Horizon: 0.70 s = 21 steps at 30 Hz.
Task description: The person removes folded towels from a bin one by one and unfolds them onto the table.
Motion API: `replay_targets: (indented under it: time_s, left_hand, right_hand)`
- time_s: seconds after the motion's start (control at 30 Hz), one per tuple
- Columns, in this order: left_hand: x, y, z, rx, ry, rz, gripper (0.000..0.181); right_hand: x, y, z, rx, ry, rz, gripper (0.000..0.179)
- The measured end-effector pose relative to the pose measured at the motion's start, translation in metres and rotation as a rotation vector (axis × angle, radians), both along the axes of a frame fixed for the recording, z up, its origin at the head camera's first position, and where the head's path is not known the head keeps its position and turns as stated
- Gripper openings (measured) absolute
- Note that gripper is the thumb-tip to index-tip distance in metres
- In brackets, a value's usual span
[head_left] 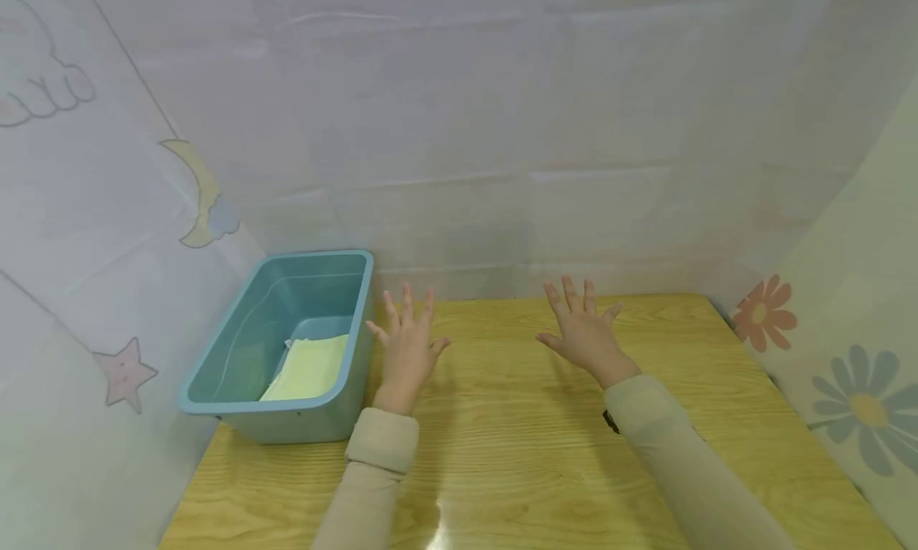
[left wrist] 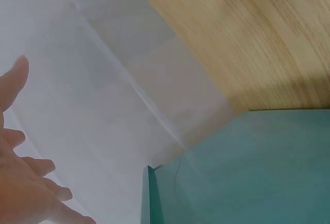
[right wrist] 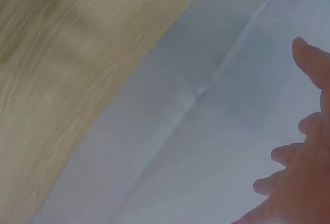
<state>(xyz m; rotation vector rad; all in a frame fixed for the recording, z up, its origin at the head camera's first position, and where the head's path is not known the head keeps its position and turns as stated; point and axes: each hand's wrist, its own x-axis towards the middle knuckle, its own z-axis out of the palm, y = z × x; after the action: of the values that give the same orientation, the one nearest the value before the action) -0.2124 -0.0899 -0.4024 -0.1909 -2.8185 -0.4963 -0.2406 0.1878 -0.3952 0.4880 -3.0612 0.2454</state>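
My left hand (head_left: 409, 351) is held above the wooden table (head_left: 502, 438), fingers spread and straight, just right of a blue plastic basin (head_left: 358, 351). Inside the basin lies a pale yellow folded cloth (head_left: 308, 368), with a bit of white at its edge. To the right, my right hand (head_left: 584, 335) hovers over the table with its fingers splayed too. Neither hand holds anything. In the left wrist view the left hand (left wrist: 31, 183) shows at the lower left, apart from the basin wall (left wrist: 247, 167). The right wrist view has the right hand (right wrist: 304, 167) at its right edge.
A pale sheet (head_left: 459, 135) hangs behind the table's far edge. Printed sheets stand at both sides, with a moon (head_left: 204, 191) and star (head_left: 125, 373) on the left and flowers (head_left: 766, 314) on the right. A dark band (head_left: 611, 421) shows at the right wrist.
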Motion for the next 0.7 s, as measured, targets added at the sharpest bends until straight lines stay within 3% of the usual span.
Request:
replay_targets:
  time_s: [0.2, 0.4, 0.7]
  left_hand:
    - [0.008, -0.008, 0.005, 0.019, 0.049, -0.005, 0.082]
    - [0.025, -0.028, 0.017, 0.051, 0.125, -0.021, 0.079]
    - [0.056, -0.062, 0.041, 0.193, 0.049, 0.021, 0.08]
  right_hand:
    - [0.001, -0.003, 0.001, 0.004, 0.016, -0.003, 0.089]
    - [0.002, -0.011, 0.001, -0.01, 0.057, 0.026, 0.085]
    - [0.01, -0.01, 0.001, -0.002, 0.145, 0.078, 0.079]
